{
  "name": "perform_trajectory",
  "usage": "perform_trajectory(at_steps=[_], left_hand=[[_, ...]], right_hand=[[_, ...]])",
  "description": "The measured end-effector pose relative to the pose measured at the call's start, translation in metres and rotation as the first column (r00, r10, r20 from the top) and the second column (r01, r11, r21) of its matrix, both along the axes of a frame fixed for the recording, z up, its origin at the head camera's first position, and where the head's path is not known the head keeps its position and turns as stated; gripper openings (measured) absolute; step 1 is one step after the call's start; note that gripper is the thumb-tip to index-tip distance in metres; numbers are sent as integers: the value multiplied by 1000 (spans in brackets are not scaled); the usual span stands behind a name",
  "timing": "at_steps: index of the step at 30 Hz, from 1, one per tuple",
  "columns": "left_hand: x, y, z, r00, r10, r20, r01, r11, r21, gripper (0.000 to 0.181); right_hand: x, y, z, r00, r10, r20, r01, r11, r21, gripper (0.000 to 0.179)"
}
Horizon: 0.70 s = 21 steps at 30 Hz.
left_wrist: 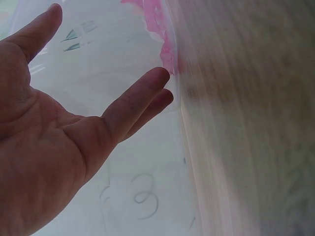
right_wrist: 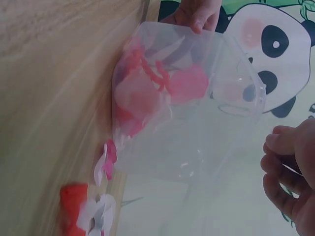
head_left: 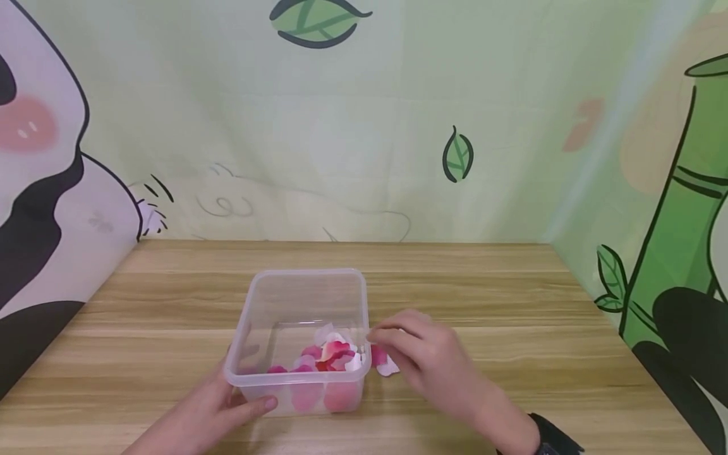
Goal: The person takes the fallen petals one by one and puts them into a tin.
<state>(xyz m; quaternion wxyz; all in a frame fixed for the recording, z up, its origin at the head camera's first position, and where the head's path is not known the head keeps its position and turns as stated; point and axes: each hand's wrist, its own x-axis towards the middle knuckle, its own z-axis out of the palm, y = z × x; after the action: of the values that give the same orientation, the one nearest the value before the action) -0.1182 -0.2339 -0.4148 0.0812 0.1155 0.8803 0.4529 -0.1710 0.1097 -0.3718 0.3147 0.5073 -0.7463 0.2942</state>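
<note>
A clear plastic box (head_left: 307, 379) stands open on the wooden table with pink, red and white artificial petals (head_left: 335, 354) heaped toward its near right side. My left hand (head_left: 218, 404) rests against its near left corner, thumb along the front wall. The left wrist view shows that hand's fingers (left_wrist: 140, 103) straight and spread beside the box wall. Just outside the right rim hovers my right hand (head_left: 435, 360), fingers loosely bent; no held object shows in the right wrist view. Loose petals (head_left: 388, 366) lie on the table below it, including a red petal (right_wrist: 74, 204).
A wooden tabletop (head_left: 512, 291) extends around the box. Behind it hangs a pale green backdrop (head_left: 364, 145) with printed leaves, a panda at left and bamboo at right. A black band (head_left: 548, 436) circles my right wrist.
</note>
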Motion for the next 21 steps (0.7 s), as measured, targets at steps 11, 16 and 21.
perform_trajectory(at_steps=[11,16,21], left_hand=[[2,0,-2,998,-13,-56,13,1000,2,103],[1,1,-1,1000,-4,-23,5,1000,8,102],[2,1,-1,1000,-6,-31,6,1000,5,104]], right_hand=[[-9,27,-14,967,-233,98,223,969,107,31],[-10,37,-19,916,-356,186,314,923,222,26],[-10,42,-17,800,-505,323,322,817,479,17]])
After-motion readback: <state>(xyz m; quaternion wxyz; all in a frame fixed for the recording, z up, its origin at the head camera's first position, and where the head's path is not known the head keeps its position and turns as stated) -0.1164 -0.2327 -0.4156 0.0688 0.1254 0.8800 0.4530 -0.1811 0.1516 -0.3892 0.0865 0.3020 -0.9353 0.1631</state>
